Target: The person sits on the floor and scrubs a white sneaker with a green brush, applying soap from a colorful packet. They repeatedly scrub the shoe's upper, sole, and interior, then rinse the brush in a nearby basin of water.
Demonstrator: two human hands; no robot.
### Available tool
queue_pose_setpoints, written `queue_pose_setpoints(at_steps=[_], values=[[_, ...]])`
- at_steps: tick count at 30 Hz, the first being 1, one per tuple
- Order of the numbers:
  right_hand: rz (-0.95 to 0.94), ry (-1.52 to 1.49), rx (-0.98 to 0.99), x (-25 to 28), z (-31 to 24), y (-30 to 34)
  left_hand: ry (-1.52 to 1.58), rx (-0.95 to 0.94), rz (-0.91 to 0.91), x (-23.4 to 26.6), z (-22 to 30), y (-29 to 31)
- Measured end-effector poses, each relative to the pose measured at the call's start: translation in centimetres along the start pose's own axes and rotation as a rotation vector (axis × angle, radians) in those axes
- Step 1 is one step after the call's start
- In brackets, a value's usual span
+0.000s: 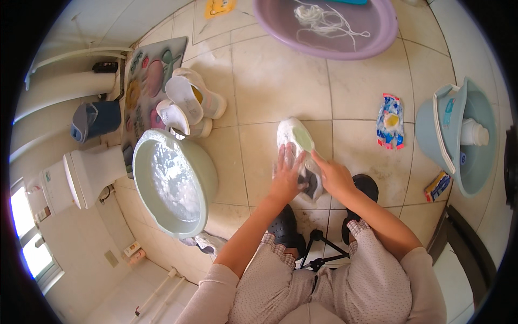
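A wet-looking white shoe [287, 129] stands on the tiled floor in front of me, its toe pointing away and its grey inside [309, 186] showing near me. My left hand [288, 173] is laid over the shoe's left side, fingers curled round it. From the other side, my right hand [333, 177] closes its fingers on a pale green oval piece [303, 140] that lies against the shoe's upper. It looks like a brush back, though its bristles are hidden. White foam appears to cling to the shoe near both hands.
Left stands a green basin [208, 181] of sudsy water, with white shoes [186, 102] behind it and another shoe [209, 243] below. A purple basin [372, 48] holds white laces [318, 19]. Right are a packet [390, 121], a bucket [434, 121] and a small box [437, 186]; a black tripod [317, 263] stands between my feet.
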State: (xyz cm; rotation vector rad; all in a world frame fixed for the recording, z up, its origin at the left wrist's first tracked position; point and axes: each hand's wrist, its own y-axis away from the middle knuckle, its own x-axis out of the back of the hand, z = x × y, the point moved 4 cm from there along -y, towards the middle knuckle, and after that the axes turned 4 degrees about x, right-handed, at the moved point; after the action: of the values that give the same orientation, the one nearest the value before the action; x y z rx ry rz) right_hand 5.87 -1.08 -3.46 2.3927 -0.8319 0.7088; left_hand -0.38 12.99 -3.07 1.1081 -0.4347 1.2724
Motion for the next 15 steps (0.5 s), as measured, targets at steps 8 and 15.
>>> queue_pose_setpoints(at_steps=[8,15], values=[[0.092,0.142,0.154,1.1,-0.8,-3.9,0.065,-0.019,0.152,-2.6,-0.2,-1.0],[-0.055,0.219,-0.074,-0.6,2.9,1.8,0.091,0.094,0.126,-3.3,-0.5,-1.3]])
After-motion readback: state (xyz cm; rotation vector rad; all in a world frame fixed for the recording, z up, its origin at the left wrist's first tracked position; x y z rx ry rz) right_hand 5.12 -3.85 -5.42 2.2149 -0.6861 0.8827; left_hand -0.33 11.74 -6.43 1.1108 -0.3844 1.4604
